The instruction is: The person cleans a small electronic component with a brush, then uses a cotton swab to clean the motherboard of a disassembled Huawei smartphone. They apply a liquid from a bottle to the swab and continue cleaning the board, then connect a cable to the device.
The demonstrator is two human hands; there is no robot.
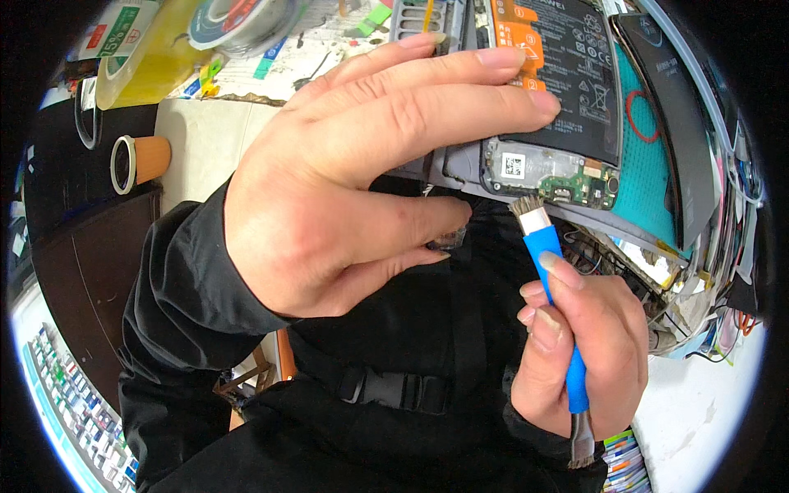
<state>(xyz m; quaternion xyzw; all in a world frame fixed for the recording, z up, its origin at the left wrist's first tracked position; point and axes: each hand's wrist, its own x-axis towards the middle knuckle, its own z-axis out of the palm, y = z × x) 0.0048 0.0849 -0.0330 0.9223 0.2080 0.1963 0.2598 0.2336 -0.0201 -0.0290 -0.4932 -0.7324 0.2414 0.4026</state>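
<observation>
An opened phone [596, 111] lies at the top right, its black battery and orange pull tab [516, 37] exposed. Along its near end runs a small green circuit board [579, 189]. My left hand [320, 172] stretches over the phone, two fingertips resting on the battery side. Between its index finger and thumb, below the phone's edge, is a small clear piece [450, 239], mostly covered. In my right hand [588, 345] is a blue double-ended brush [552, 240], held upright and tilted. Its upper bristles are at the phone's near edge, beside the circuit board; contact cannot be told.
A dark curved panel [670, 123] and a red ring [643, 115] lie on the teal mat [629, 193] at right. At upper left stand a wire spool [238, 25], a yellow liquid bottle [144, 70] and a brown cup [152, 160]. Cables hang at far right.
</observation>
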